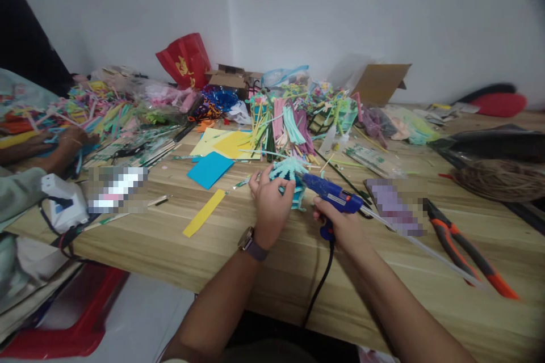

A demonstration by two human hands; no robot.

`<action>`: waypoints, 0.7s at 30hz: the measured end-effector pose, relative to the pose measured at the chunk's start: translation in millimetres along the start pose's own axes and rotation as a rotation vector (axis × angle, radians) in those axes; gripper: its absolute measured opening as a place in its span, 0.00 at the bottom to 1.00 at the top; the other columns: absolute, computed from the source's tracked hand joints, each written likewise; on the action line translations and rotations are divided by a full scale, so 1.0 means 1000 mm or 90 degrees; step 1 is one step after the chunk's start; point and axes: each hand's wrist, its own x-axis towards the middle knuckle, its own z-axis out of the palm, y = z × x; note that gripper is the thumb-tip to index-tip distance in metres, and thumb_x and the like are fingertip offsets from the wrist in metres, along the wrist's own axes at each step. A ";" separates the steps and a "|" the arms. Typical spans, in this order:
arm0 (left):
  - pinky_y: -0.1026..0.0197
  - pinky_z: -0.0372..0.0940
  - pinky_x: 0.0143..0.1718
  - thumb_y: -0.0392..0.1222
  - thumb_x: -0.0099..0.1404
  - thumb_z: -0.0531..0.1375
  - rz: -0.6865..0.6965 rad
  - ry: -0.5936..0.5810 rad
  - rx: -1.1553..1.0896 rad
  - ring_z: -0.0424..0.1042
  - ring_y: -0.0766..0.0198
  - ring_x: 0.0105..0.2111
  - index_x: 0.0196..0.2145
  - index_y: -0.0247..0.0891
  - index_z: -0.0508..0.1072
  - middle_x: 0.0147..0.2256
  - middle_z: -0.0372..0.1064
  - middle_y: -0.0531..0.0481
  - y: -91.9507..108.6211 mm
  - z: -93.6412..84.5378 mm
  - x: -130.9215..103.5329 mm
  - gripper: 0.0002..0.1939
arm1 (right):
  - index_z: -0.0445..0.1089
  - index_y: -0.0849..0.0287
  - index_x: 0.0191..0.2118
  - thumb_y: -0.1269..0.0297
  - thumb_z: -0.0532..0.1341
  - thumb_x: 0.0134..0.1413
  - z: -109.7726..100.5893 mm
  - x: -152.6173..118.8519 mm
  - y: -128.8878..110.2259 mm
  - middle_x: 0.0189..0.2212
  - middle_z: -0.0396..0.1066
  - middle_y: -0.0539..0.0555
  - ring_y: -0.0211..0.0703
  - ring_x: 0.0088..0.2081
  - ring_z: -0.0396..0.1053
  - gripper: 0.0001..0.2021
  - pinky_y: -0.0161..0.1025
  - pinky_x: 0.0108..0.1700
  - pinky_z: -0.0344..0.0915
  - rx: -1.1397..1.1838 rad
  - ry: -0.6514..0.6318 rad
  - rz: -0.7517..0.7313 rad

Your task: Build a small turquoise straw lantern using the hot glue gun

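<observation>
Left hand (pixel 273 197) grasps the turquoise craft piece (pixel 286 168) over the wooden table (pixel 232 249); right hand (pixel 340 224) grips the blue glue gun (pixel 330 191), pointed at it. Slippage of the gun could burn the left hand.

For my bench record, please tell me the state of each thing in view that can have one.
Glue gun: held in right hand, glue stick protruding behind
Turquoise craft piece: held by left hand, nozzle close
Pliers: lying down, handles apart
Cardboard box: flaps open
Brown cord: coiled
Yellow strip: lying flat
Blue sheet: lying flat
</observation>
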 end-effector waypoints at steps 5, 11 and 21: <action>0.44 0.48 0.61 0.43 0.63 0.58 0.002 -0.027 0.007 0.57 0.55 0.60 0.24 0.40 0.75 0.53 0.69 0.44 0.001 -0.005 0.001 0.12 | 0.69 0.58 0.21 0.49 0.72 0.29 -0.006 -0.004 0.002 0.17 0.69 0.49 0.36 0.19 0.63 0.19 0.34 0.21 0.59 0.081 0.018 0.005; 0.45 0.48 0.62 0.41 0.64 0.57 0.019 -0.021 0.005 0.58 0.56 0.60 0.24 0.41 0.74 0.49 0.72 0.44 0.003 -0.008 0.001 0.11 | 0.70 0.58 0.21 0.48 0.72 0.29 -0.008 -0.007 0.011 0.16 0.69 0.50 0.37 0.20 0.63 0.19 0.34 0.21 0.57 0.046 0.010 0.030; 0.46 0.47 0.62 0.42 0.64 0.58 0.011 -0.023 0.023 0.58 0.55 0.59 0.25 0.40 0.74 0.53 0.69 0.45 -0.002 -0.005 0.001 0.11 | 0.67 0.58 0.21 0.48 0.71 0.27 -0.004 -0.010 0.010 0.15 0.66 0.48 0.35 0.18 0.61 0.20 0.33 0.19 0.55 0.032 0.017 0.045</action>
